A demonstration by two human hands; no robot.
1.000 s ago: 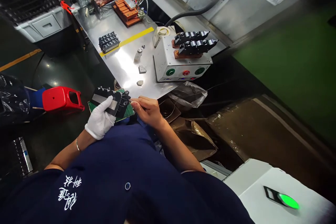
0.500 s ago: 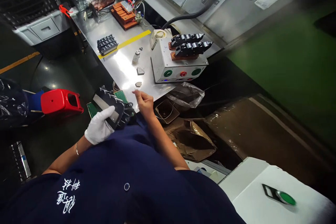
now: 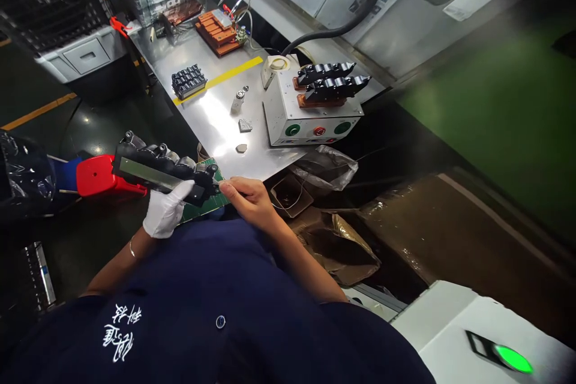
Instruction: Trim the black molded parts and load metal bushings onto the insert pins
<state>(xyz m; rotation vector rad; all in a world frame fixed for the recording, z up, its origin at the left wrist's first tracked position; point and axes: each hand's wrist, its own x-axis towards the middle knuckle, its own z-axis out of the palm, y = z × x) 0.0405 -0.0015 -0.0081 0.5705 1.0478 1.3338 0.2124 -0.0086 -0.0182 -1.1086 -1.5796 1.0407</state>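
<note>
My left hand (image 3: 165,210), in a white glove, grips a long black part (image 3: 157,169) with rounded lobes and a pale flat strip along its side. The bare right hand (image 3: 249,198) is closed at the right end of that part, thumb and finger pinched together; what lies between them is too small to make out. Below the part is a green gridded mat (image 3: 202,209). On the metal table (image 3: 220,108) beyond are a small bottle (image 3: 238,101), a small grey block (image 3: 245,125) and a flat grey piece (image 3: 242,148).
A white control box (image 3: 310,123) carries two black lobed parts on orange bases. Farther back are another black part (image 3: 189,82) and an orange fixture (image 3: 219,33). A red stool (image 3: 95,175) stands left, cardboard (image 3: 342,246) right. A green light (image 3: 514,359) glows at lower right.
The black part has swung up and left, showing more of its length. My right hand has come to its right end. The green light at lower right has brightened, and the view has shifted slightly.
</note>
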